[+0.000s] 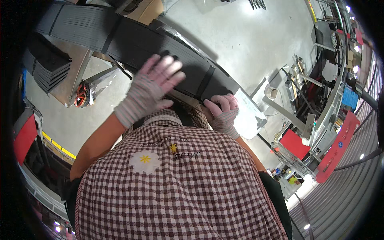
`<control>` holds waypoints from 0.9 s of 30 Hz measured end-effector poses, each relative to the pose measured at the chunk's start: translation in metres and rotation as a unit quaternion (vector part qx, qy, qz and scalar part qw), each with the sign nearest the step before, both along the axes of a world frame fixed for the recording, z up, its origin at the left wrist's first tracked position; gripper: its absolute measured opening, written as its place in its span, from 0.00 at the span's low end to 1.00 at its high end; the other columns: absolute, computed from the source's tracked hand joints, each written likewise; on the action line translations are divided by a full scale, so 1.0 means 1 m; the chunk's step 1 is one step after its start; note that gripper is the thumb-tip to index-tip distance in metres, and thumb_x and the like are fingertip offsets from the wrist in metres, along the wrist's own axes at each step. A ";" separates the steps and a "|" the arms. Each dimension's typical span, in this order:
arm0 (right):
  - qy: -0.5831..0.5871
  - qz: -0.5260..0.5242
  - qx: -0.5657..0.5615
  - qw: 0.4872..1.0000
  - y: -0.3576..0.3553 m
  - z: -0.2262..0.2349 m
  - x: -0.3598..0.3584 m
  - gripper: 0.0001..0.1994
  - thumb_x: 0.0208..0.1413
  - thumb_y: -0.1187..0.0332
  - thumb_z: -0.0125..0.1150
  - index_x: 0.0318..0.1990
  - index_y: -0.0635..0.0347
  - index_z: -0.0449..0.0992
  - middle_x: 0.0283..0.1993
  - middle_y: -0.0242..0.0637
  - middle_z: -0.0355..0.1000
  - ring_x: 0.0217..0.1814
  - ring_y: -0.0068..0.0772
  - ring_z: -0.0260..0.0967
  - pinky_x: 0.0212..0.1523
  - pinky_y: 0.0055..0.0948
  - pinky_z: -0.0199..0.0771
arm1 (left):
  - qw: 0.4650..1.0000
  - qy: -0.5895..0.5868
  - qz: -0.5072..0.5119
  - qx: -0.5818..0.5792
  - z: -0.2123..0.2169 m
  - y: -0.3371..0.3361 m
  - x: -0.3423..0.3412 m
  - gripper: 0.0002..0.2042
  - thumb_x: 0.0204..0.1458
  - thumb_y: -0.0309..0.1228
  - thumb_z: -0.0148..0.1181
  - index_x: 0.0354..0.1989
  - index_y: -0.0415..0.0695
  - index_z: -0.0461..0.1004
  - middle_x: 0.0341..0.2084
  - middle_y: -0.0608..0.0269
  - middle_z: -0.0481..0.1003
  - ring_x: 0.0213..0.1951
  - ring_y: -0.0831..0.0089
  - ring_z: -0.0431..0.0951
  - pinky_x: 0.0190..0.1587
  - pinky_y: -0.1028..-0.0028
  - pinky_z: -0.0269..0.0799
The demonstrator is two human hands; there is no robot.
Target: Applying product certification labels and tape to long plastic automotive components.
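Observation:
A long stack of flat black sheets (132,40), bound with black straps, lies across a work surface in front of me. My left hand (154,86), in a striped knit glove, rests flat on top of the stack with fingers spread. My right hand (225,112), also gloved, curls over the stack's near edge close to one strap (205,82). A checked apron with a flower patch (180,180) fills the lower middle of the view.
A second pile of black sheets (48,64) sits at the left. A red and black helmet (81,95) lies on the concrete floor. Metal frames and racks (296,100) stand at the right, with red panels (294,143) and a red cart (24,138) at the left.

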State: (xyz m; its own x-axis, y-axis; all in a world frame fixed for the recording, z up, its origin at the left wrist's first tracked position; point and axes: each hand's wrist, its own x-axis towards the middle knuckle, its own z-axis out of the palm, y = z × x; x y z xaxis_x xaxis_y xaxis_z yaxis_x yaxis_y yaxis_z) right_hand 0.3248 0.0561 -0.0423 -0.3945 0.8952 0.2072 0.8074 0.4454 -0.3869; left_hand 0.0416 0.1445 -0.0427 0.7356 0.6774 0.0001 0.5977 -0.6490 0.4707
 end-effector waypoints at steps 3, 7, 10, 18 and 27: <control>-0.005 -0.031 0.014 0.999 -0.013 0.004 -0.008 0.16 0.36 0.69 0.72 0.37 0.45 0.78 0.40 0.26 0.71 0.42 0.36 0.68 0.45 0.39 0.67 | 0.998 -0.054 -0.029 0.011 -0.003 0.005 0.039 0.46 0.28 0.47 0.76 0.63 0.50 0.64 0.66 0.56 0.60 0.69 0.55 0.55 0.73 0.53 0.43; 0.112 -0.037 0.018 0.993 -0.024 -0.008 -0.009 0.12 0.42 0.72 0.66 0.38 0.50 0.76 0.40 0.29 0.75 0.41 0.38 0.71 0.44 0.39 0.69 | 0.996 -0.063 -0.060 -0.013 0.001 0.012 0.088 0.47 0.29 0.48 0.77 0.64 0.52 0.64 0.66 0.53 0.59 0.69 0.52 0.55 0.73 0.51 0.46; 0.171 -0.058 -0.007 0.984 -0.032 -0.011 -0.002 0.12 0.44 0.74 0.64 0.39 0.54 0.75 0.40 0.33 0.77 0.41 0.40 0.73 0.44 0.40 0.71 | 0.993 0.006 -0.121 -0.013 -0.010 0.018 0.113 0.45 0.32 0.51 0.76 0.64 0.53 0.65 0.66 0.55 0.60 0.70 0.53 0.55 0.73 0.52 0.44; 0.574 -0.442 -0.203 0.659 -0.071 0.012 0.080 0.11 0.64 0.64 0.58 0.45 0.62 0.72 0.24 0.27 0.67 0.24 0.19 0.62 0.27 0.18 0.60 | 0.992 0.013 -0.124 -0.013 -0.003 0.020 0.108 0.47 0.29 0.52 0.76 0.63 0.53 0.64 0.65 0.55 0.61 0.68 0.52 0.57 0.72 0.49 0.46; 0.180 -0.302 -0.254 0.901 0.019 -0.039 0.244 0.20 0.54 0.68 0.68 0.53 0.65 0.74 0.48 0.43 0.74 0.48 0.35 0.72 0.47 0.34 0.75 | 0.984 -0.133 -0.114 -0.031 -0.016 0.008 0.091 0.51 0.28 0.60 0.72 0.64 0.48 0.64 0.68 0.51 0.58 0.71 0.55 0.53 0.73 0.52 0.42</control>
